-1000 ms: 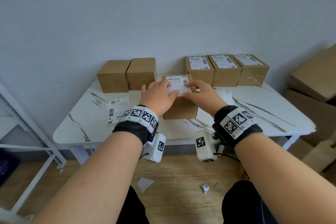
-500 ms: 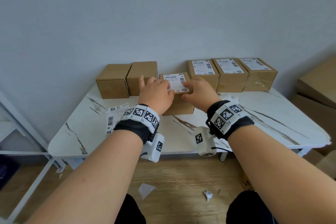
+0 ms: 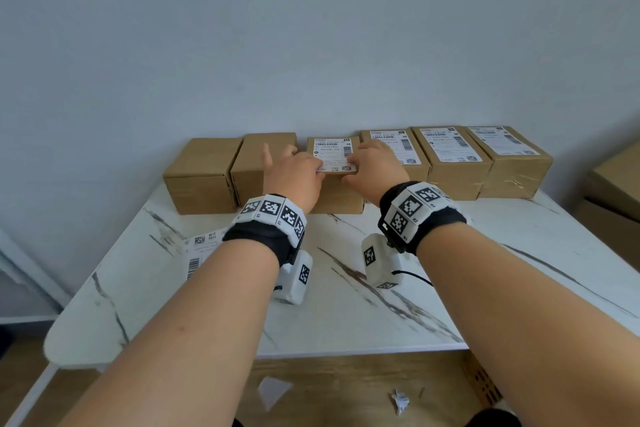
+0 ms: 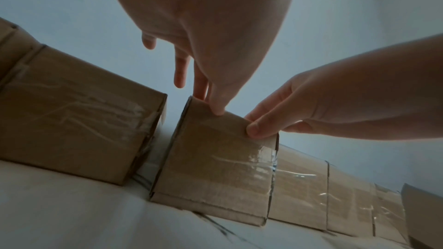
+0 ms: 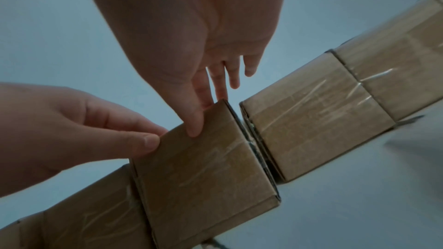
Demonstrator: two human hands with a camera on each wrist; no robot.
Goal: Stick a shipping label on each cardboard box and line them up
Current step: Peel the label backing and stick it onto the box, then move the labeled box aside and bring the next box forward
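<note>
A row of cardboard boxes stands at the back of the white marble table (image 3: pixel 485 270). Two plain boxes (image 3: pixel 202 173) are on the left and three labelled boxes (image 3: pixel 450 163) on the right. Between them is one more labelled box (image 3: pixel 341 198) with its shipping label (image 3: pixel 334 152) on top. My left hand (image 3: pixel 294 173) and right hand (image 3: pixel 375 166) lie on its near top edge. On each, straight fingers reach over the top and the thumb tip presses the front face (image 4: pixel 218 111) (image 5: pixel 194 126). Narrow gaps separate it from both neighbours (image 4: pixel 79 120) (image 5: pixel 311 130).
Loose shipping labels (image 3: pixel 202 250) lie on the table's left side, partly under my left wrist. Large cartons (image 3: pixel 616 184) stand beyond the table's right end. A white frame (image 3: pixel 20 270) is at the left. Paper scraps (image 3: pixel 400 400) lie on the wooden floor.
Both hands have slid the labelled box from mid-table back into the gap in the row. The head camera has moved closer.
</note>
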